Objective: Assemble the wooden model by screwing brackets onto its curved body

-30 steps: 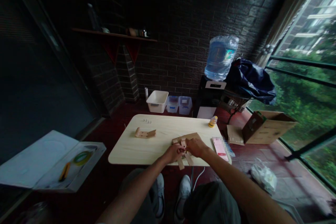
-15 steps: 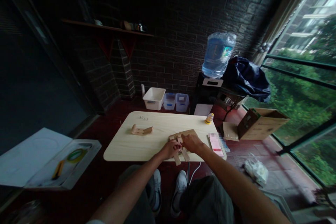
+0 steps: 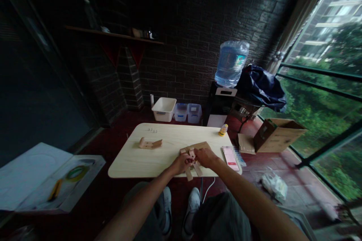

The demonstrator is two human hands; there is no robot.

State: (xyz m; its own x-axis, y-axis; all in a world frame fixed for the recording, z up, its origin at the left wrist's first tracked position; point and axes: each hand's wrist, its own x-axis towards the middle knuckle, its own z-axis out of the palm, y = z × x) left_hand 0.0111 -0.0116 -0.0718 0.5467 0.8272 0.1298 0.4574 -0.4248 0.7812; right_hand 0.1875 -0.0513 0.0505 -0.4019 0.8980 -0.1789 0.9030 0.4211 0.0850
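Observation:
Near the front edge of the pale table, my left hand and my right hand meet at a small wooden assembly. Two of its flat strips point toward me, past the table's edge. Both hands have their fingers closed on the wooden piece, and the fingertips hide its middle. A flat brown board lies just behind them. Farther left on the table rests another curved wooden part, which no hand touches. Several small pins stand near the far left corner.
A yellow-capped bottle and a phone are at the table's right side. An open white case with tools is at the left. Bins, a water dispenser and a cardboard box stand beyond.
The whole view has shifted slightly, so the table and room sit a little lower and to the left. Both hands keep hold of the wooden assembly, with a small change in finger position.

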